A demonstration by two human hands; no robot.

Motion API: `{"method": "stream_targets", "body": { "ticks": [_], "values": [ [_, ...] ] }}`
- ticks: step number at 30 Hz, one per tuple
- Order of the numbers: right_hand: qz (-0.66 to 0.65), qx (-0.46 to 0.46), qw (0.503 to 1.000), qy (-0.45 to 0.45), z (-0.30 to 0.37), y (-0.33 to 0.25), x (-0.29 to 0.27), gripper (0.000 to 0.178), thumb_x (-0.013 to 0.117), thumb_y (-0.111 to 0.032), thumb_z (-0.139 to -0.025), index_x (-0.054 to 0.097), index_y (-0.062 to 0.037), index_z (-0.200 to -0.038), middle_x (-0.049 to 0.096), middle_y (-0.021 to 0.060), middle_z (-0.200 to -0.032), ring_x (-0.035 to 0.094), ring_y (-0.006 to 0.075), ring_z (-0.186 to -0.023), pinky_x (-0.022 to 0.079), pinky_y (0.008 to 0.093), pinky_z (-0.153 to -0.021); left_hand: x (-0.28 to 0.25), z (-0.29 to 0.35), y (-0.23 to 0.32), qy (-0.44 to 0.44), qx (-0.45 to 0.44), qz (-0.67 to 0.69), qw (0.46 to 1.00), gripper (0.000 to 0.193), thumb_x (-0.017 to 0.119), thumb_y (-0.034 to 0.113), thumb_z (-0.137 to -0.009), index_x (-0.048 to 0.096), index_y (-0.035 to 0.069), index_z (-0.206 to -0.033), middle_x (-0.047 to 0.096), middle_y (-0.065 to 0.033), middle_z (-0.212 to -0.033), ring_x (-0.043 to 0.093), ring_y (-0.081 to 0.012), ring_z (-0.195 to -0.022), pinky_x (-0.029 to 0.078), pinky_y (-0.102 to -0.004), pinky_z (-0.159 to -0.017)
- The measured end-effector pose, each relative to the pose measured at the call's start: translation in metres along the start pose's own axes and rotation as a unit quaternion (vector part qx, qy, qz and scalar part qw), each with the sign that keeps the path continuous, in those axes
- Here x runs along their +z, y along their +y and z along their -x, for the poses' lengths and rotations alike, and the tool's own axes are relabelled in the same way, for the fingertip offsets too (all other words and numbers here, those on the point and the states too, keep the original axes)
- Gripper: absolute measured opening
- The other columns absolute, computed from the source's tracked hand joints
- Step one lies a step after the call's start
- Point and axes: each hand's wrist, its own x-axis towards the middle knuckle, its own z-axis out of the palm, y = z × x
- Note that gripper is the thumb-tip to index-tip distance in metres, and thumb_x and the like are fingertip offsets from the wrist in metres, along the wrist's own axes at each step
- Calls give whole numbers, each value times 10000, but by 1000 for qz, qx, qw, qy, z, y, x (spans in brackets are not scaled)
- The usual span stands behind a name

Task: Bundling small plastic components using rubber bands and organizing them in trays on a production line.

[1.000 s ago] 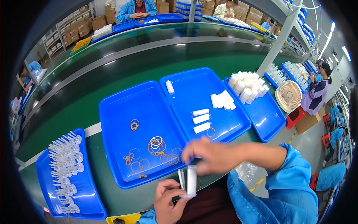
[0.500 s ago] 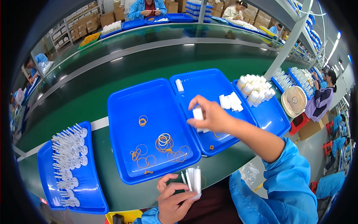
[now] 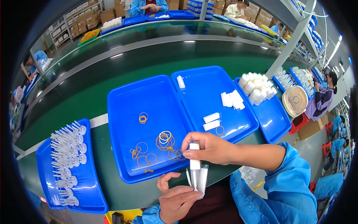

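Observation:
My left hand (image 3: 179,199) is closed around a small bundle of white and clear plastic pieces (image 3: 202,177), which stand upright above its fingers near the table's front edge. A thin white rod (image 3: 188,177) sticks up beside them. In my right hand (image 3: 210,148), a white sleeve-like piece with a clear end (image 3: 194,159) is pinched between thumb and fingers, directly above the bundle. Its lower end meets the bundle; whether it slips inside cannot be made out. Two similar white pieces (image 3: 212,125) lie in the middle blue tray (image 3: 194,95), behind my right hand.
Rubber bands (image 3: 164,141) lie in the large blue tray (image 3: 128,106). At left, another tray (image 3: 44,179) holds stemmed clear plastic parts (image 3: 71,160). Bundled white pieces (image 3: 257,87) fill part of the right tray (image 3: 272,121), beside a beige fan (image 3: 295,100). Co-workers sit beyond the green belt (image 3: 149,59).
My right hand has come from the middle tray toward me and down to the bundle, carrying a white piece. Two white pieces now show in that tray. My left hand stays nearly in place.

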Motion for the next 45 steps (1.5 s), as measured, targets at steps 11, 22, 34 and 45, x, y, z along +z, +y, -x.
{"method": "stream_targets", "body": {
  "ticks": [11,22,34,45],
  "values": [
    [140,5,989,-49,18,-21,-15,177,478,-219,-937,469,-43,-958,570,55,-860,542,121,-747,437,300,-670,2,4,1,-5,-5,-8,1000,94,701,66,-652,678,99,-738,622,-37,-743,578,-243,-781,338,-431,-869],
    [300,-54,947,-103,38,-23,-17,203,484,-255,-910,471,-66,-982,565,101,-785,544,234,-678,406,348,-604,6,10,-3,-43,78,-55,994,107,697,89,-667,669,127,-763,611,-26,-805,482,-290,-951,320,-443,-882],
    [268,-43,957,-107,57,-11,12,182,424,-258,-944,434,-82,-990,546,79,-898,506,212,-874,295,366,-872,7,13,2,56,-23,-61,996,182,721,180,-690,623,104,-823,581,-57,-891,476,-309,-963,306,-456,-908],
    [104,-31,990,-88,54,-1,12,260,476,-250,-931,450,-41,-1082,562,91,-977,563,186,-896,459,337,-775,1,8,-10,7,-45,158,986,212,733,71,-696,595,46,-855,575,-92,-940,481,-294,-988,320,-440,-926]
  ]
}}
